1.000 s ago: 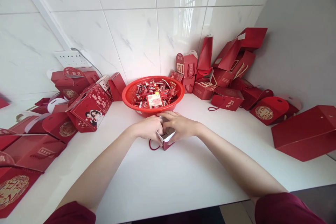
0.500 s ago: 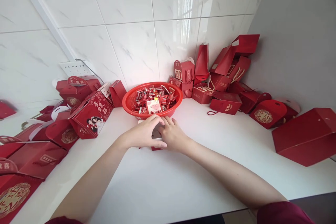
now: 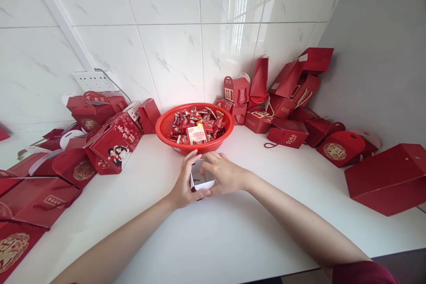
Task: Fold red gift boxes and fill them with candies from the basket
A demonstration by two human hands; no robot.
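Note:
A small box (image 3: 204,183), white inside with a bit of red outside, stands with its top uncovered on the white table (image 3: 186,239). My left hand (image 3: 186,185) is closed around its left side, thumb along the near edge. On the right side, my right hand (image 3: 228,174) grips the box wall, with some fingers bent over into it. Its far wall is partly behind my fingers. Just beyond both hands sits a red plastic basket (image 3: 159,131) heaped with red-wrapped sweets (image 3: 189,120). A pale pink card or packet (image 3: 197,135) lies on top of them.
Red gift boxes (image 3: 113,146) crowd the left side of the table. More red boxes (image 3: 288,132) are stacked at the back right, and a large red box (image 3: 386,177) lies at the far right. Behind is a tiled wall (image 3: 173,57) with a socket strip (image 3: 95,81).
My left hand has shifted from over the box to its left side, so the white inside now shows. My right hand has moved slightly right. The view has tilted a little.

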